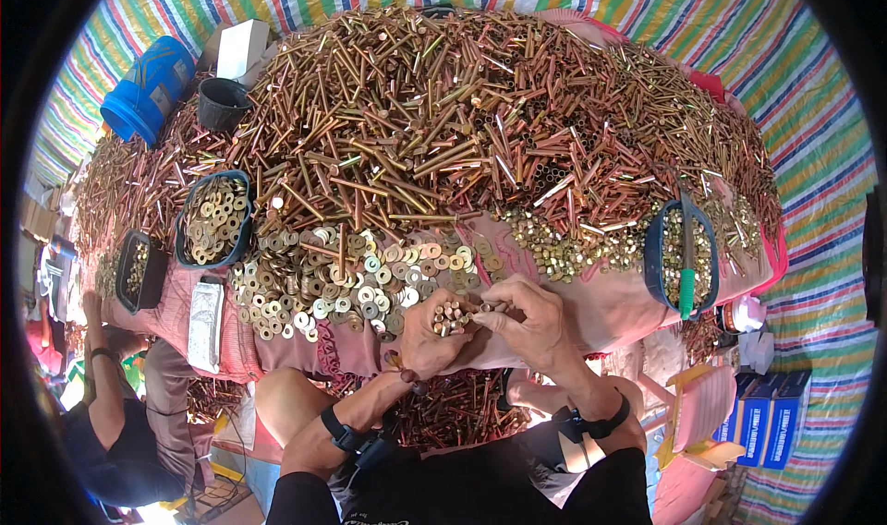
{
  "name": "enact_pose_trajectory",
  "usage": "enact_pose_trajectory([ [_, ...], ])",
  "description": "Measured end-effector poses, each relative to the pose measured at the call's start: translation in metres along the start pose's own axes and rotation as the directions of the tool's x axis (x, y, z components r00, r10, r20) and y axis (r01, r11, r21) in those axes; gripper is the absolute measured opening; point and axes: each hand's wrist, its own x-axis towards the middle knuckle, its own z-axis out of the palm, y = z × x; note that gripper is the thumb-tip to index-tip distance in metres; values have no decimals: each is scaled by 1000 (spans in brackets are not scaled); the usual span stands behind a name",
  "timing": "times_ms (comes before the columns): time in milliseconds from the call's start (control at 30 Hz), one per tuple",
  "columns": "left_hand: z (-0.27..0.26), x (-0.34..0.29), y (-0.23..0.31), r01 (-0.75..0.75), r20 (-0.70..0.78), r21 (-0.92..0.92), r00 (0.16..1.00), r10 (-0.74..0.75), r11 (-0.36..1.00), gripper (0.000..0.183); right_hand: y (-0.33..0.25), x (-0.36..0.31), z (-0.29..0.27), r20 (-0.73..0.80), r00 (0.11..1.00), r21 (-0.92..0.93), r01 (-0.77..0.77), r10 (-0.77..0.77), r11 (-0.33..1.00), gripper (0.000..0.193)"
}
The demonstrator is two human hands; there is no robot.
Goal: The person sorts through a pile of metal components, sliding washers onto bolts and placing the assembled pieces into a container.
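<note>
My left hand [432, 342] is closed around a bundle of brass-coloured bolts [451, 316], their ends pointing up. Thumb and fingers of my right hand [534, 320] pinch together at the bundle's right side; what they hold is too small to make out. Both hands are just above the near edge of a cloth-covered work surface [605, 313]. Loose flat washers [370, 294] lie spread beyond my left hand. Past my right hand is a scatter of small brass-coloured nuts [564, 248]. A large heap of long reddish-gold bolts [416, 128] rises behind them.
A blue-rimmed tub of washers [242, 248] stands at left, near a dark nut tub [129, 294]. At right, a green-handled tool [686, 289] rests across another tub [652, 266]. A blue bucket [139, 100] lies tipped far left. Another person's arm [103, 377] is at left.
</note>
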Motion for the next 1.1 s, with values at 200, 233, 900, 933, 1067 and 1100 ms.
enact_pose_trajectory([
  [200, -1, 1, 1, -17, 13, -20, 1000, 17, 1000, 22, -3, -2, -2, 27, 999, -28, -45, 45, 999, 25],
  [233, -2, 1, 2, -4, 17, 16, 1000, 4, 1000, 22, -1, -3, -2, 27, 999, -36, -45, 46, 998, 24],
  [900, -5, -1, -7, 10, 77, -102, 997, -3, 995, 22, 19, -4, 2, 13, 999, 9, 49, -50, 999, 28],
  [933, -5, -1, -7, 0, 73, -65, 997, 4, 998, 21, 19, -5, 1, 41, 999, 30, -1, 0, 1000, 32],
  [1067, -6, 0, -7, -20, 64, 37, 998, 18, 999, 19, 14, -6, -2, 138, 968, 77, -221, 209, 972, 35],
  [1100, -7, 1, -8, 21, 71, 64, 997, -26, 998, 26, 11, -5, -4, 138, 968, 78, -221, 209, 972, 35],
])
